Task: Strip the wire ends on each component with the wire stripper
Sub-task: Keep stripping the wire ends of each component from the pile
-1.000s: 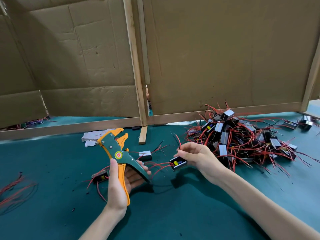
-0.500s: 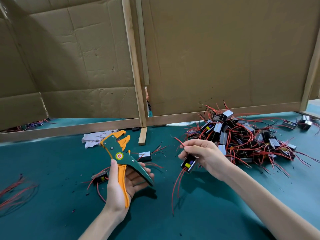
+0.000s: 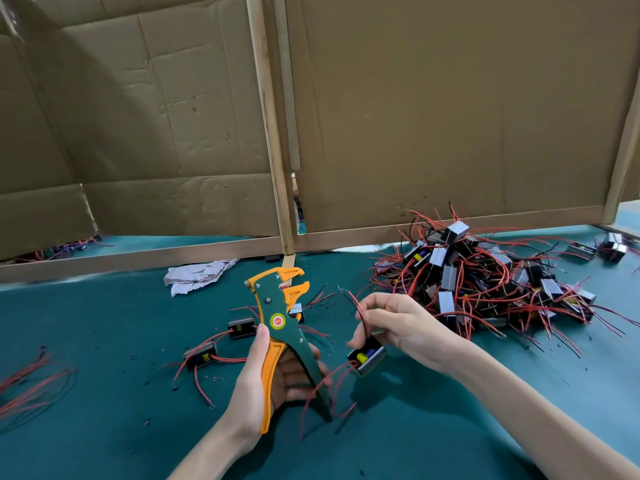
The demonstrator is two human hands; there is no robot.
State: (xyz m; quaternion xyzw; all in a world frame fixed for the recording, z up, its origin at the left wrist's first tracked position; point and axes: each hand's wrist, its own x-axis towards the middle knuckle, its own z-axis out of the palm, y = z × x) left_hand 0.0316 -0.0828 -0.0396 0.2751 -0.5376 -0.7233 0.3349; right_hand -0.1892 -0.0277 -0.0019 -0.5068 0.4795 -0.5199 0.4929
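Observation:
My left hand [image 3: 273, 379] grips the handles of a green and orange wire stripper [image 3: 277, 320], held upright with its orange jaws open at the top. My right hand [image 3: 398, 327] holds a small black component [image 3: 367, 356] with a yellow part inside; its thumb and fingers pinch a red and a black wire [image 3: 353, 303] that point up and left toward the jaws. Other red wires of this component hang down below it. A large pile of like components [image 3: 485, 282] with red wires lies to the right.
Three components [image 3: 202, 355] with red leads lie on the green mat left of the stripper. A crumpled white cloth [image 3: 197, 273] sits behind them. Loose red wires [image 3: 31, 382] lie at the far left. Cardboard walls on wooden frames [image 3: 273, 133] close the back.
My right hand has turned the component so it hangs below the fingers, and now pinches two of its wires upward, nearer the jaws. The stripper has shifted slightly toward the middle.

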